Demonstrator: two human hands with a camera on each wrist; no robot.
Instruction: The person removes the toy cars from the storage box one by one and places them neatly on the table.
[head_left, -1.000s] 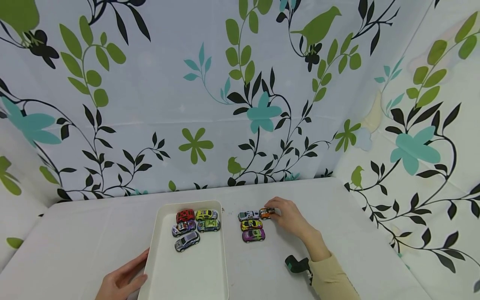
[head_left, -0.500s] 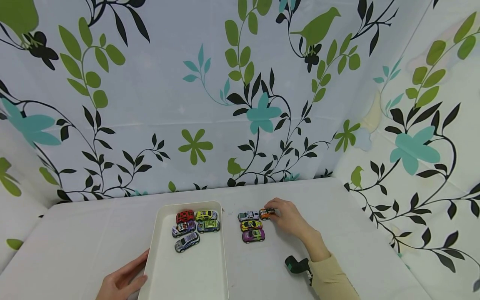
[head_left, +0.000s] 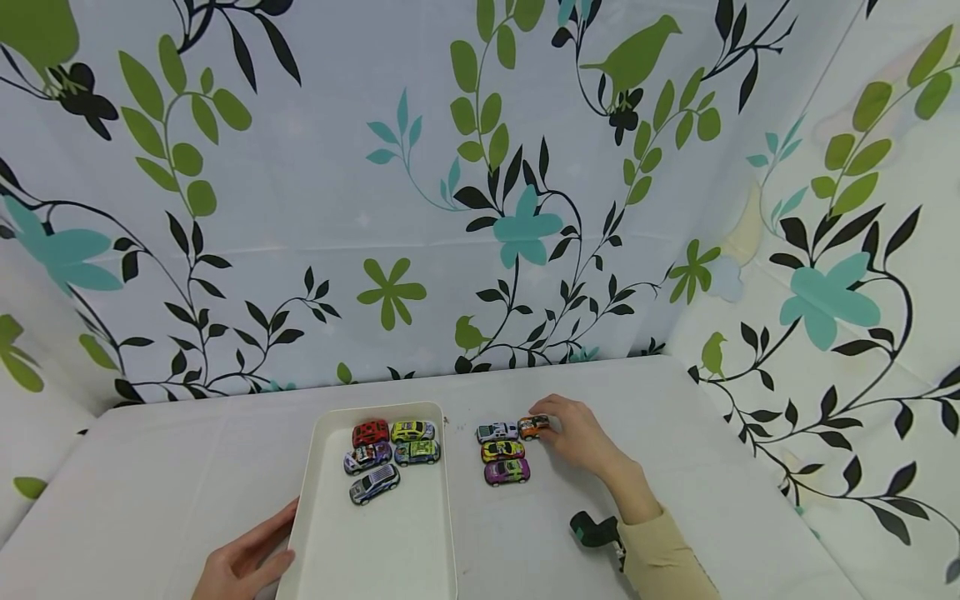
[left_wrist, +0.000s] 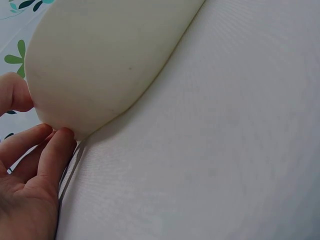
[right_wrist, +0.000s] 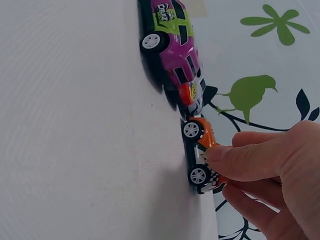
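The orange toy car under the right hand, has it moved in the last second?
No. The orange car sits just right of the white car, above the yellow one, exactly as before; the right hand holds it in place.

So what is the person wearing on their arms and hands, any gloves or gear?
No gloves: both hands are bare. The right hand comes out of a long beige sleeve, with a small black device with a green tinge strapped at the wrist. The left hand shows no sleeve or strap in view. No rings or markings are visible.
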